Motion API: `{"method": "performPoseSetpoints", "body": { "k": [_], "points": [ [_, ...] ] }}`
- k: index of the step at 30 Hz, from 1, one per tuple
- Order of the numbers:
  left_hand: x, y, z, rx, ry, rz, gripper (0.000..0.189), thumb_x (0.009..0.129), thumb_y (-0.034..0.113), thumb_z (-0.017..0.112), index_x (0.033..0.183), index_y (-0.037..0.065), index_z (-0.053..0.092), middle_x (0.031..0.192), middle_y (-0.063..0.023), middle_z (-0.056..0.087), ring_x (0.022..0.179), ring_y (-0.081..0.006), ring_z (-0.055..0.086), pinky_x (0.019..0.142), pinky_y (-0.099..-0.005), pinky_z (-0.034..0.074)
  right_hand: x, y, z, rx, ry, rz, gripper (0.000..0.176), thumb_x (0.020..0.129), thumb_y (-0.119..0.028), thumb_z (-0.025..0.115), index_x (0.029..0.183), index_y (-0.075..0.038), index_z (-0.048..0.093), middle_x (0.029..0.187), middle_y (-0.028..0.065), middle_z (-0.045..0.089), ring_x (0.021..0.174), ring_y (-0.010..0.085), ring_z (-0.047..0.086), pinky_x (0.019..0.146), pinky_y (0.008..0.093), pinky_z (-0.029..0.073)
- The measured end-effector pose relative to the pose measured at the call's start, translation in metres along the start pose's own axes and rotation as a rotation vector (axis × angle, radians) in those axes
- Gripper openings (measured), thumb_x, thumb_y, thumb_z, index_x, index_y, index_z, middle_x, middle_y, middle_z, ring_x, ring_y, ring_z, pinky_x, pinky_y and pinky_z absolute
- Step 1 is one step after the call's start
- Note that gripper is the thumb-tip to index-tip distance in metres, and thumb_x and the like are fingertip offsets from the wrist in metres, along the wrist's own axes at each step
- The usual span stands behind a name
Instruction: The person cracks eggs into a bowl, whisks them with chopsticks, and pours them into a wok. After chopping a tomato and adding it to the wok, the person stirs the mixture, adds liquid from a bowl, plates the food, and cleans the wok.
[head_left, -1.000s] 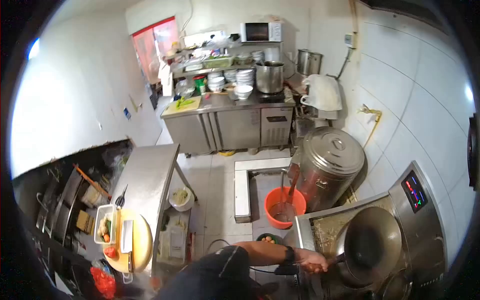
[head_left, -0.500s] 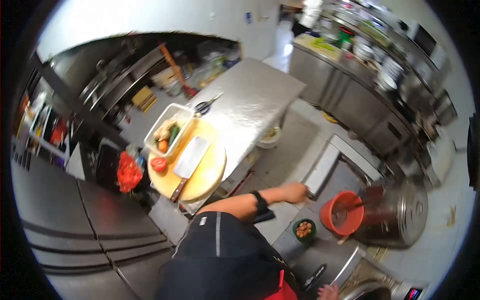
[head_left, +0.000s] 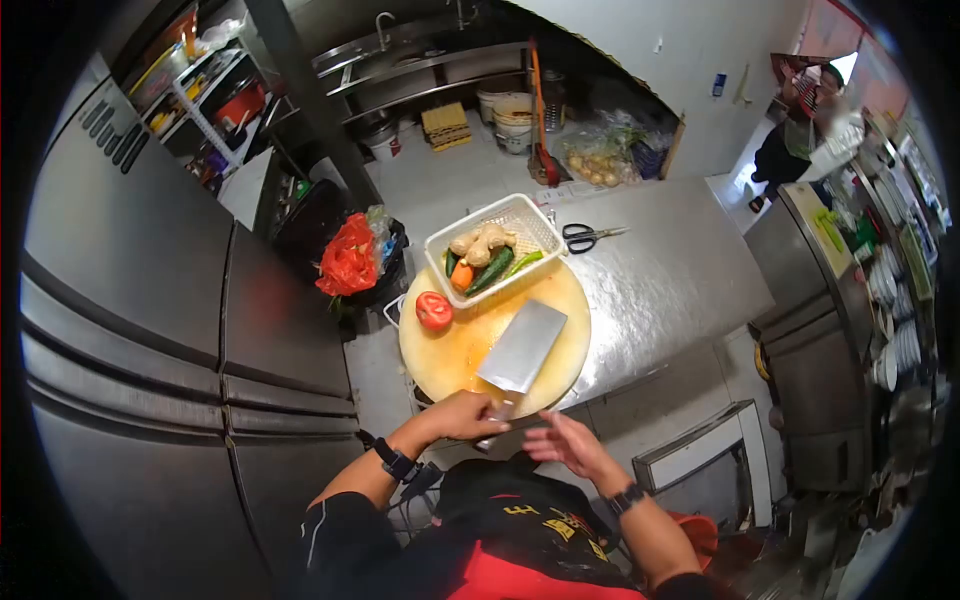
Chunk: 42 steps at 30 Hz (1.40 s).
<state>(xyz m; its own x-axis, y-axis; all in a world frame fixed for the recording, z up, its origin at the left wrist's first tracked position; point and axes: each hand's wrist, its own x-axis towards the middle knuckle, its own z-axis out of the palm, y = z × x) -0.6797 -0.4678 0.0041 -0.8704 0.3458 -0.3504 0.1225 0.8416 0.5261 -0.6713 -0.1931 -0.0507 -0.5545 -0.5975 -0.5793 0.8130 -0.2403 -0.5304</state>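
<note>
A cleaver (head_left: 523, 345) lies flat on the round yellow cutting board (head_left: 570, 350), its wooden handle sticking out over the near edge. My left hand (head_left: 465, 415) is closed at that handle, its fingertips curled against it. To the right of the handle my right hand (head_left: 565, 442) is held up, fingers apart, with nothing in it. A cut tomato (head_left: 434, 311) rests on the board's left side. Behind it, a white plastic basket (head_left: 540, 220), partly over the board, holds ginger (head_left: 485, 243), cucumbers (head_left: 490, 270), a carrot (head_left: 461, 275) and a green pepper (head_left: 525, 262).
Black-handled scissors (head_left: 592, 236) lie on the steel table (head_left: 690, 270). Left of the board stands a bin with a red plastic bag (head_left: 350, 255). Steel refrigerators (head_left: 130, 290) line the left. A person (head_left: 800, 130) stands at the far right by a counter (head_left: 800, 240).
The view has swung from the right-hand floor and pots to the cutting board. My left hand has come to the cleaver's handle, and my right hand is beside it.
</note>
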Motion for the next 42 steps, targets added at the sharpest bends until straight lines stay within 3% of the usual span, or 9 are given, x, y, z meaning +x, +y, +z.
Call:
{"method": "performPoseSetpoints", "body": {
  "k": [2, 6, 15, 24, 28, 31, 32, 36, 42],
  "points": [
    [0.013, 0.023, -0.031, -0.298, 0.123, 0.054, 0.042, 0.080, 0.042, 0.071, 0.090, 0.001, 0.062, 0.080, -0.0200, 0.065, 0.077, -0.0380, 0.063, 0.068, -0.0429, 0.050, 0.026, -0.018, 0.003, 0.236, -0.016, 0.102, 0.044, 0.100, -0.043, 0.047, 0.115, -0.001, 0.052, 0.098, 0.0168, 0.065, 0.086, 0.0283, 0.066, 0.076, 0.0415, 0.056],
    [0.096, -0.027, -0.082, 0.108, 0.930, -0.185, 0.031, 0.078, 0.026, 0.073, 0.090, 0.000, 0.060, 0.082, -0.0201, 0.064, 0.081, -0.0376, 0.064, 0.070, -0.0451, 0.052, 0.027, -0.039, -0.046, 0.073, 0.053, 0.127, 0.024, 0.101, -0.028, 0.049, 0.098, -0.004, 0.050, 0.079, 0.0116, 0.064, 0.067, 0.0235, 0.064, 0.063, 0.0407, 0.057],
    [0.212, -0.089, -0.084, 0.428, 0.563, -0.614, 0.025, 0.072, 0.022, 0.073, 0.086, 0.002, 0.071, 0.087, -0.0188, 0.070, 0.083, -0.0335, 0.069, 0.073, -0.0414, 0.056, -0.023, -0.139, -0.128, -0.461, 0.038, 0.215, 0.020, 0.098, -0.023, 0.056, 0.101, -0.003, 0.052, 0.074, 0.0065, 0.060, 0.057, 0.0174, 0.061, 0.053, 0.0337, 0.056],
    [0.146, 0.021, -0.149, 0.304, 0.421, -0.808, 0.044, 0.062, 0.041, 0.078, 0.081, 0.001, 0.072, 0.084, -0.0197, 0.070, 0.080, -0.0326, 0.070, 0.072, -0.0401, 0.056, -0.019, -0.181, -0.167, -0.581, -0.056, 0.272, 0.019, 0.097, -0.022, 0.058, 0.093, -0.003, 0.054, 0.070, 0.0047, 0.059, 0.053, 0.0154, 0.059, 0.048, 0.0317, 0.053],
    [0.080, 0.034, -0.084, -0.321, 0.598, -0.483, 0.032, 0.075, 0.026, 0.071, 0.093, 0.000, 0.069, 0.075, -0.0086, 0.068, 0.063, -0.0162, 0.064, 0.061, -0.0308, 0.052, -0.019, -0.188, -0.164, -0.865, -0.061, 0.063, 0.018, 0.094, -0.020, 0.061, 0.092, -0.002, 0.057, 0.063, 0.0038, 0.057, 0.050, 0.0131, 0.055, 0.045, 0.0291, 0.047],
    [0.064, 0.028, 0.001, -0.751, 0.503, -0.551, 0.028, 0.081, 0.017, 0.064, 0.102, -0.001, 0.067, 0.081, -0.0033, 0.068, 0.067, -0.0122, 0.061, 0.062, -0.0286, 0.051, -0.023, -0.192, -0.144, -1.303, -0.007, -0.263, 0.020, 0.090, -0.018, 0.062, 0.090, 0.002, 0.058, 0.059, 0.0118, 0.054, 0.051, 0.0222, 0.055, 0.051, 0.0352, 0.043],
    [0.064, 0.015, 0.034, -0.600, 0.580, -0.449, 0.027, 0.078, 0.014, 0.065, 0.099, -0.002, 0.067, 0.095, -0.0152, 0.069, 0.088, -0.0263, 0.067, 0.079, -0.0336, 0.052, -0.019, -0.191, -0.141, -1.413, 0.000, -0.290, 0.021, 0.089, -0.019, 0.062, 0.092, 0.002, 0.060, 0.063, 0.0179, 0.054, 0.055, 0.0329, 0.055, 0.055, 0.0395, 0.043],
    [0.060, 0.011, 0.086, -0.002, 0.909, -0.230, 0.031, 0.078, 0.003, 0.062, 0.109, 0.001, 0.060, 0.109, -0.0183, 0.060, 0.109, -0.0369, 0.055, 0.096, -0.0429, 0.043, -0.015, -0.191, -0.095, -1.501, -0.043, -0.293, 0.021, 0.088, -0.019, 0.063, 0.099, -0.001, 0.061, 0.071, 0.0197, 0.060, 0.064, 0.0389, 0.059, 0.058, 0.0427, 0.046],
    [0.040, 0.048, 0.103, 0.104, 0.949, -0.088, 0.036, 0.072, -0.001, 0.067, 0.105, 0.003, 0.056, 0.113, -0.0133, 0.060, 0.109, -0.0329, 0.056, 0.092, -0.0421, 0.042, 0.001, -0.174, -0.064, -1.683, -0.136, -0.451, 0.017, 0.088, -0.015, 0.062, 0.102, -0.004, 0.062, 0.079, 0.0216, 0.064, 0.075, 0.0425, 0.062, 0.064, 0.0471, 0.048]
  ]
}}
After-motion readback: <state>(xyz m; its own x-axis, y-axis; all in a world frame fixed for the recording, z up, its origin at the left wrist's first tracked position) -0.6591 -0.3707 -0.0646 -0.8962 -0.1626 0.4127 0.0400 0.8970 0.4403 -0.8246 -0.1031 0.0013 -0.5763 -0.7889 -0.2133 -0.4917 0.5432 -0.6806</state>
